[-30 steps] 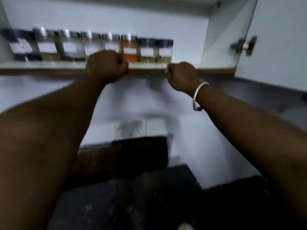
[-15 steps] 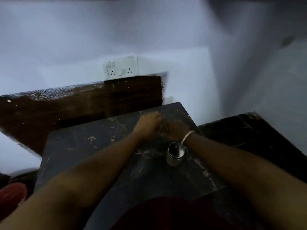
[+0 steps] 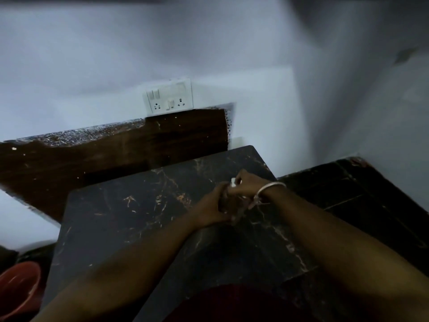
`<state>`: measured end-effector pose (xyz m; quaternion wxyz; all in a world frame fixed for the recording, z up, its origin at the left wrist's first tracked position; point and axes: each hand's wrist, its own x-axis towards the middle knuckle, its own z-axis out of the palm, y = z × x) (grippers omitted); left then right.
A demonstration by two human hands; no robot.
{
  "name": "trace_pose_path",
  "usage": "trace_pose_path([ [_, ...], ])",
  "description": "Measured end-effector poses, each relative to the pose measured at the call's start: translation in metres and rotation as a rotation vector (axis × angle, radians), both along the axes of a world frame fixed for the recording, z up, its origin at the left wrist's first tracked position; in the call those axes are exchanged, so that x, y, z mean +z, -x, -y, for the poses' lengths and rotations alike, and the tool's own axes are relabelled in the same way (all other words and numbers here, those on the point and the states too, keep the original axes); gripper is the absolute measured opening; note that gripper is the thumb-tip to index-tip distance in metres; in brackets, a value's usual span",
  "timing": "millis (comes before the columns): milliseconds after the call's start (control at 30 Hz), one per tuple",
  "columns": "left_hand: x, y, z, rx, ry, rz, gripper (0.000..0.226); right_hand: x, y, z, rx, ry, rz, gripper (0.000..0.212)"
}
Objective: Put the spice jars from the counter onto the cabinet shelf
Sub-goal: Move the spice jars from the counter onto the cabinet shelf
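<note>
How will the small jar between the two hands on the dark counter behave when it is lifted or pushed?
The jar is probably light: it is small enough that the left hand and right hand nearly hide it. On the polished-looking counter it could slide if pushed. Blur hides its material.

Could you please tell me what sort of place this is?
Probably a home kitchen: a dark marble counter against a white wall, a switch-and-socket plate above it, and a red bucket down beside it.
</note>
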<state>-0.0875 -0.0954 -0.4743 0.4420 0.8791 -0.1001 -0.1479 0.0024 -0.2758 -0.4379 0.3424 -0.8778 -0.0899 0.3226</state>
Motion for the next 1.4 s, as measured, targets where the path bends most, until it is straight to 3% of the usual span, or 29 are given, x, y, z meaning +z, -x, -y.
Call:
trace_pose_path([
  [67,0.031,-0.002,0.005,0.094,0.171,0.068,0.101,0.041,-0.004,-0.009,-0.035,-0.148,-0.048,0.047],
  [167,0.078,0.001,0.003,0.22,0.469,0.196,0.083,0.11,0.009,-0.012,-0.026,-0.379,-0.02,0.065],
  [300,0.134,0.013,-0.014,0.137,1.203,-0.154,0.097,0.161,0.041,0.003,-0.025,-0.769,0.221,0.03],
  [400,0.159,0.027,-0.006,0.024,1.372,-0.252,0.084,0.165,0.067,-0.003,0.053,-1.046,0.316,0.037],
  [533,0.173,0.034,0.013,0.173,1.25,-0.166,0.048,0.171,0.089,-0.013,-0.029,-1.142,0.466,0.054],
  [633,0.18,0.038,0.02,0.381,1.057,0.044,0.048,0.176,0.097,-0.012,-0.151,-1.083,0.567,0.055],
  [700,0.188,0.042,0.027,0.385,1.029,0.121,0.048,0.178,0.101,-0.013,-0.157,-0.989,0.587,0.054],
  [767,0.195,0.046,0.032,0.371,0.991,0.17,0.056,0.183,0.107,-0.016,-0.115,-1.008,0.477,0.055],
  [900,0.21,0.051,0.032,0.418,0.97,0.184,0.061,0.201,0.119,-0.011,-0.07,-1.229,0.228,0.077],
  [1233,0.225,0.046,0.034,0.422,0.96,0.145,0.071,0.222,0.118,0.001,-0.007,-1.261,0.148,0.086],
  [1400,0.251,0.027,0.033,0.374,0.936,0.226,0.07,0.244,0.105,0.009,-0.012,-1.347,0.174,0.064],
])
